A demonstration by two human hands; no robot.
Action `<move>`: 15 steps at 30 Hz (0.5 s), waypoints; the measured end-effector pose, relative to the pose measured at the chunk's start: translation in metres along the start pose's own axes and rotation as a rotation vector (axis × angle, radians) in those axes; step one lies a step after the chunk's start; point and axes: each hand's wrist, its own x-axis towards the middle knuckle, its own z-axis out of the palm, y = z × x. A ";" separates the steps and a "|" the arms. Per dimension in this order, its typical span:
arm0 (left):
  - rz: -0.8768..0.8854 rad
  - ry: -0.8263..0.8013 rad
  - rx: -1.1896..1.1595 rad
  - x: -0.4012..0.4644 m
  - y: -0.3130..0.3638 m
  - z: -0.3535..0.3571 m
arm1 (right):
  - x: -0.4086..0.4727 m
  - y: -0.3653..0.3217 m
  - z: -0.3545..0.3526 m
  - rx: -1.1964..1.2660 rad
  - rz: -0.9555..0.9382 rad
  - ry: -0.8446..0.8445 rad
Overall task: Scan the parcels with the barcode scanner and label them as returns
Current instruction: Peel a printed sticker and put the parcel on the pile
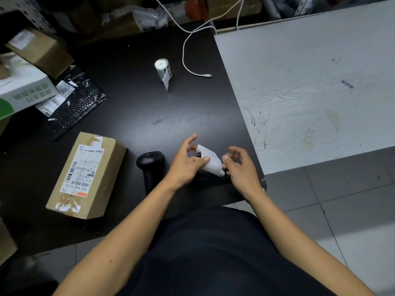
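- A person sits at a black table (132, 116), and both hands work a small white label (208, 160) just above the table's near edge.
- The left hand (188, 165) pinches the label, its thumb pressed on the paper's face; the other fingers spread loosely.
- The right hand (239, 167) touches the label's lower right end with curled fingertips, apparently nipping a corner (the exact contact is hidden).
- The label looks feather-light, thin and floppy, probably sticky on one side; I judge it best held by its edges so it neither curls nor clings to skin.
- It is plain white, bent into a slight arch, with a dark mark near its far end.
- A black barcode scanner (149, 162) lies on the table just left of the left hand.
- Further left sits a brown cardboard parcel (85, 178), with a printed shipping slip and barcodes on top; it looks stiff and easy to grasp by its sides.
- A roll of labels (163, 70) stands at the far middle, a printed strip hanging loose.
- More boxes and a black bubble mailer (72, 103) sit at the far left.
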 end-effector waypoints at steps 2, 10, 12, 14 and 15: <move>0.009 -0.017 -0.003 0.000 0.002 0.000 | 0.000 -0.004 -0.001 -0.002 0.020 0.002; 0.037 -0.224 0.078 -0.005 0.011 -0.001 | 0.004 -0.014 0.001 0.259 0.140 -0.065; 0.036 -0.278 0.098 -0.005 0.011 0.000 | 0.007 -0.014 0.000 0.361 0.153 -0.093; 0.034 -0.322 0.125 -0.004 0.010 0.001 | 0.009 -0.016 -0.001 0.378 0.132 -0.105; 0.032 -0.326 0.121 -0.003 0.009 0.001 | 0.010 -0.017 -0.001 0.370 0.117 -0.104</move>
